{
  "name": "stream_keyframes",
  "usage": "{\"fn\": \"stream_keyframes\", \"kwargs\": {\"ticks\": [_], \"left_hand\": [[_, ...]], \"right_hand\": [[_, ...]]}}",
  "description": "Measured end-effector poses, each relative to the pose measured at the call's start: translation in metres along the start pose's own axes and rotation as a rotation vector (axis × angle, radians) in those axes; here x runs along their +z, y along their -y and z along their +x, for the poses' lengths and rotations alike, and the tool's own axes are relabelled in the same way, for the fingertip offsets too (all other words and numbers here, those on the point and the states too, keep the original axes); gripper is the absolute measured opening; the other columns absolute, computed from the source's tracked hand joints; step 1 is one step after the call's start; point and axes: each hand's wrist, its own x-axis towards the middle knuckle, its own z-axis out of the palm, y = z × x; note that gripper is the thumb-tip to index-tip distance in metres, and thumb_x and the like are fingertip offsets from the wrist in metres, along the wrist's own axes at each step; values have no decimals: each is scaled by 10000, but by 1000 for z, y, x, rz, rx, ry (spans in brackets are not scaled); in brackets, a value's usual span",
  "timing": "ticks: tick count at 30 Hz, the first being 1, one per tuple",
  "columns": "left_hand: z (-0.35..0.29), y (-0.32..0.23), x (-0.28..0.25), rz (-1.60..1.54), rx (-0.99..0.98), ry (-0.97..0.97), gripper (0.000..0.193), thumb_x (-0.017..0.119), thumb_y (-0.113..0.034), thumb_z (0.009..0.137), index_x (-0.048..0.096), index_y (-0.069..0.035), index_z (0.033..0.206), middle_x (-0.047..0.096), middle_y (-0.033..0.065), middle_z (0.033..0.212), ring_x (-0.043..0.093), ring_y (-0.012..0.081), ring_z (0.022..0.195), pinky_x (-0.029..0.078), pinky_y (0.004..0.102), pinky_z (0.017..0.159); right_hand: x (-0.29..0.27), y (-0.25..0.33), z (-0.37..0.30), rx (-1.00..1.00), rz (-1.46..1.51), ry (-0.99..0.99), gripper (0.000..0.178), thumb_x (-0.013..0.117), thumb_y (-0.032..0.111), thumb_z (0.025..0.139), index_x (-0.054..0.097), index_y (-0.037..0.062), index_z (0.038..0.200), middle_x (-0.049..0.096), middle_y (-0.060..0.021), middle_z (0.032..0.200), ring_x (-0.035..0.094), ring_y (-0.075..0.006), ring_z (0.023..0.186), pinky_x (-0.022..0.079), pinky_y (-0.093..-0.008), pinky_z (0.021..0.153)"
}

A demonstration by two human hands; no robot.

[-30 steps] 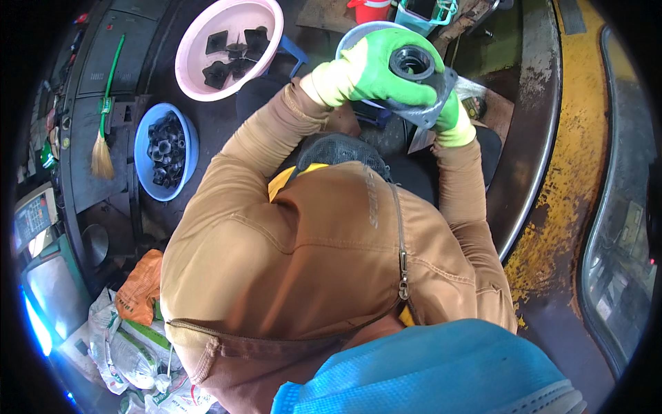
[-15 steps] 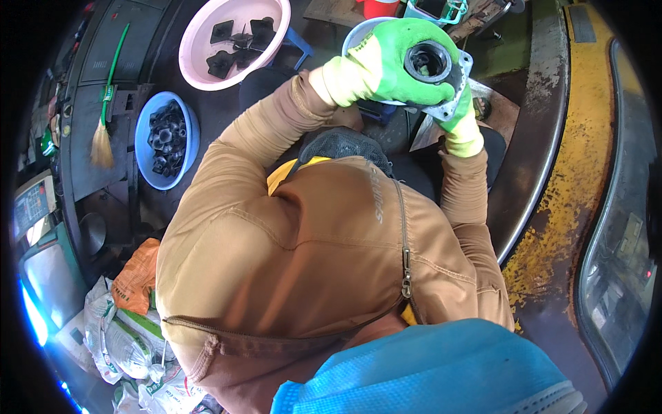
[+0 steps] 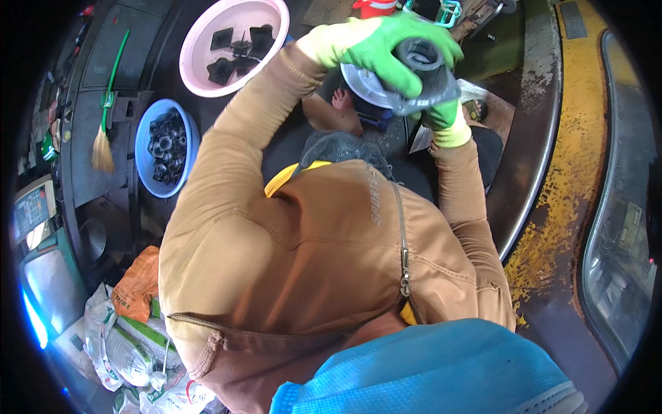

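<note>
Both hands wear green gloves with yellow-green cuffs. They are raised at the top right, gripping a black moulded part with a round, open collar and a wide, flat flange. My left hand is wrapped over the part from the left, its fingers around the collar. Below the flange, my right hand supports the part from underneath; most of its fingers are hidden behind it. Behind the part, a pale basin shows only partly.
A pink basin at the upper left holds several black flanged parts. Lower down, a blue basin contains many small black pieces. A broom leans at the left, above filled sacks. A worn yellow machine frame borders the right.
The part has turned and tilted in my hands: its flange now angles toward the lower edge, and the light, holed plate face is out of sight. My left forearm has swung up and left.
</note>
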Motion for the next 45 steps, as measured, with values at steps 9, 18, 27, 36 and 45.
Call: {"fn": "stream_keyframes", "kwargs": {"ticks": [9, 18, 27, 36, 45], "left_hand": [[3, 7, 69, -44, -202, -868, 512, 849, -191, 647, 618, -24, 1073, 637, 82, 1046, 619, 171, 954, 493, 293, 877], [6, 9, 67, -139, -304, -828, 714, 869, -260, 634, 561, -22, 1232, 640, 85, 1052, 616, 183, 977, 498, 317, 879], [17, 5, 83, 367, -248, -942, 551, 860, -281, 606, 632, -34, 1043, 656, 84, 979, 642, 184, 845, 524, 318, 761], [7, -8, 57, 234, -130, -658, 441, 819, -202, 657, 655, -41, 1034, 662, 91, 989, 647, 187, 884, 520, 318, 809], [1, -10, 39, 47, -199, -358, 416, 800, -179, 688, 644, -55, 1053, 650, 77, 1055, 620, 169, 979, 497, 317, 874]], "right_hand": [[23, -23, 3, -159, -390, -399, 485, 715, 107, 772, 559, 48, 1226, 631, -125, 1153, 622, -261, 1045, 492, -347, 887], [14, -15, 1, -245, -156, -471, 427, 692, 88, 810, 571, 42, 1217, 631, -108, 1168, 611, -252, 1069, 472, -360, 924], [18, -28, -5, -109, -56, -495, 353, 680, 134, 805, 593, 57, 1139, 649, -97, 1054, 638, -256, 970, 500, -346, 811], [-8, 2, 5, -120, -137, -172, 474, 775, 160, 723, 572, 52, 1138, 635, -96, 1050, 630, -237, 947, 510, -344, 793], [-14, 3, -3, 157, 36, 88, 629, 747, 107, 779, 445, 34, 1325, 554, -99, 1269, 555, -199, 1140, 469, -330, 961]]}}
